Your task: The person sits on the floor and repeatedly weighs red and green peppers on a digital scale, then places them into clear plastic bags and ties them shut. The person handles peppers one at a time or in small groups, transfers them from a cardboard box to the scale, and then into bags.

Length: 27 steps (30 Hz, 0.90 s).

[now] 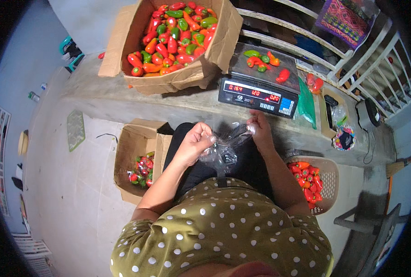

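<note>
Clear plastic bags [222, 155] hang between my hands, above my lap. My left hand [195, 143] pinches them between thumb and fingers. On the other side my right hand [260, 130] grips a stretched part of the same plastic, just below the front of a digital scale [257, 95]. Several red, orange and green peppers [260, 61] lie loose on the scale's dark platform, and its red display is lit. Left of the scale stands a large cardboard box [222, 45] full of mostly red peppers [172, 45], some of them green or orange.
On the floor at left, a smaller cardboard box [122, 169] holds bagged peppers [143, 169]. A plastic basket [331, 180] of red peppers stands at right. A green plastic bag [306, 104] lies beside the scale. White metal railings [295, 20] run behind the concrete ledge [98, 97].
</note>
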Available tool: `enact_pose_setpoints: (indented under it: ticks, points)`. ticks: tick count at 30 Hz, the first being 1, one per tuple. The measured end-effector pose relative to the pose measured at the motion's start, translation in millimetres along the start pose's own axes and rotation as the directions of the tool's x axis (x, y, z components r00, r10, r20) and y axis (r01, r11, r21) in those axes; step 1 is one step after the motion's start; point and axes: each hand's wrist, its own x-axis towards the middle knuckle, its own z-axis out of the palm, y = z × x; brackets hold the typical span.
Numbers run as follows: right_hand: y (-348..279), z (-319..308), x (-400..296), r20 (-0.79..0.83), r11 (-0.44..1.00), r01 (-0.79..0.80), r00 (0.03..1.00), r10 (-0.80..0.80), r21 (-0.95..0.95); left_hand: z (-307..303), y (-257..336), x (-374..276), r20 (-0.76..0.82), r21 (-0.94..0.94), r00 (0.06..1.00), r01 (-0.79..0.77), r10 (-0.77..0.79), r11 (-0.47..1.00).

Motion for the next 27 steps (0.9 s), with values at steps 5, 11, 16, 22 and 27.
enact_pose_setpoints:
  ticks: [5, 11, 16, 22, 27]
  points:
    - [-105, 29, -26, 0.234, 0.968, 0.245, 0.945, -0.228, -0.047, -3, -28, 16, -0.131, 0.144, 0.972, -0.176, 0.195, 0.974]
    - [-66, 34, -16, 0.230, 0.684, 0.435, 0.898, -0.374, -0.586, 19, -33, 0, -0.068, 0.480, 0.983, -0.116, 0.169, 0.870]
    - [-64, 16, -10, 0.097, 0.922, 0.188, 0.982, -0.165, -0.338, -19, -79, 17, -0.199, 0.723, 0.964, 0.022, 0.179, 0.691]
    - [-63, 25, -18, 0.582, 0.638, -0.468, 0.812, 0.039, 0.611, -29, -51, 34, -0.439, 0.210, 0.892, -0.013, 0.106, 0.978]
    - [-82, 34, -17, 0.649, 0.895, -0.435, 0.710, 0.274, 0.098, -4, -33, 20, -0.342, -0.371, 0.940, -0.117, -0.019, 0.921]
